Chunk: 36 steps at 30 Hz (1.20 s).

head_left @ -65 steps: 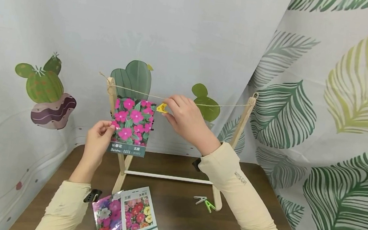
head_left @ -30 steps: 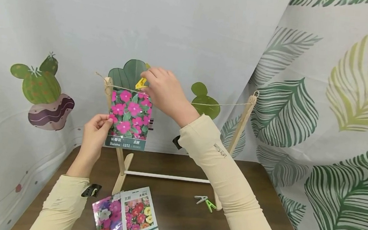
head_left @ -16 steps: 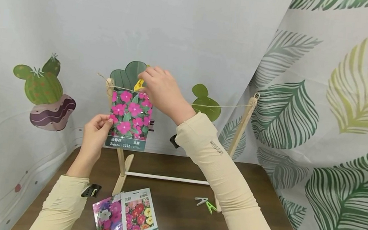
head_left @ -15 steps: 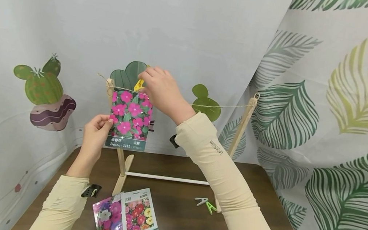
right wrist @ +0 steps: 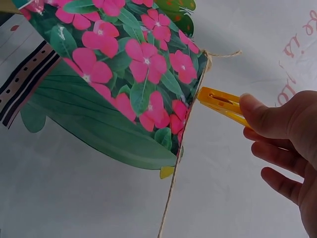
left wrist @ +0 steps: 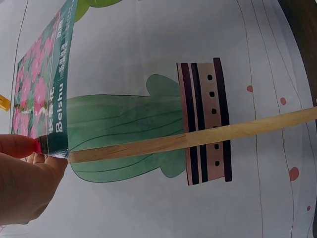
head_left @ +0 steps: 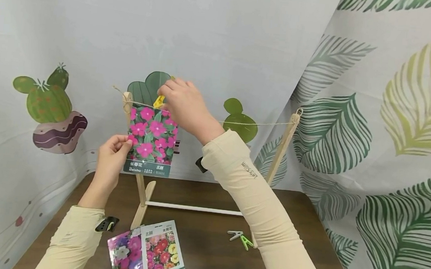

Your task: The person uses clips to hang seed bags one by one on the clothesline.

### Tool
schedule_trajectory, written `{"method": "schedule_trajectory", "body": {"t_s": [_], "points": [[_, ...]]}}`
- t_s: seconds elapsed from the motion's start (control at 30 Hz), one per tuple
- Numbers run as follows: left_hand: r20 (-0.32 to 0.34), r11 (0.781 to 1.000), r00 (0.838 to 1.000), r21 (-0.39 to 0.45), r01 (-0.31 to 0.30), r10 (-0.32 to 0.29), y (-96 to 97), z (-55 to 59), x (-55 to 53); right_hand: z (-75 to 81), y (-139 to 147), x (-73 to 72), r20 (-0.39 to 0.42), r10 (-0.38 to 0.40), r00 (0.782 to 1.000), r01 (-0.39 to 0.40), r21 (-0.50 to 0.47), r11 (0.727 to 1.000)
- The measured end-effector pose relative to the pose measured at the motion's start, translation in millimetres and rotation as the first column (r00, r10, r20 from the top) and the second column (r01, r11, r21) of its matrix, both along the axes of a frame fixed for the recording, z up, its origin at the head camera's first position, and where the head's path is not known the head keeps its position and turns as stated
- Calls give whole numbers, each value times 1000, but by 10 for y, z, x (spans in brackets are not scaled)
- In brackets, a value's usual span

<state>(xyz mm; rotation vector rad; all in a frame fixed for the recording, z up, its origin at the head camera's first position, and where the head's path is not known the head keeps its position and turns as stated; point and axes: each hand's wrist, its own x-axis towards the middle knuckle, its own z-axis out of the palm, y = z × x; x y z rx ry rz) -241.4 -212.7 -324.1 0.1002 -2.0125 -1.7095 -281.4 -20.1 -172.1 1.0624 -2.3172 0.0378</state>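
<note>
My left hand (head_left: 110,159) pinches the left edge of a seed packet (head_left: 152,139) printed with pink flowers, holding it upright with its top edge at the twine (head_left: 256,124). Between thumb and fingers of my right hand (head_left: 188,108) is a yellow clothespin (head_left: 158,101), its tip at the packet's top edge. The right wrist view shows that clothespin (right wrist: 223,105) tip meeting the twine (right wrist: 171,193) and packet edge; how far it grips them cannot be told. In the left wrist view, my left thumb (left wrist: 20,146) lies on the packet's lower part.
A wooden frame (head_left: 283,151) with a white crossbar (head_left: 195,209) stands on the brown table (head_left: 205,253) and carries the twine. Two more seed packets, one white-bordered (head_left: 163,251) and one purple (head_left: 126,252), lie overlapping in front. Grey (head_left: 235,234) and green (head_left: 246,242) clothespins lie at right.
The packet has risen to the twine. My right hand has carried the yellow clothespin left and up, then slightly further left along the packet's top edge.
</note>
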Motion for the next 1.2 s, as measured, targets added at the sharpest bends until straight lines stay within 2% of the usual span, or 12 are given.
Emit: {"method": "schedule_trajectory", "body": {"t_s": [0.23,0.43,0.87,1.2], "points": [[-20,1000,1000,8,0,0,10,-11,0,-16,-37,37,-50,-1,999,3,45,999],[-27,1000,1000,6,5,-5,6,-18,-1,-14,-57,27,-67,-12,998,14,40,999],[-82,1000,997,-2,-1,0,14,-59,-15,15,-95,-29,10,-59,998,59,72,996],[-73,998,997,70,4,1,-6,-126,-112,54,-100,-84,67,-31,997,28,41,999]]}}
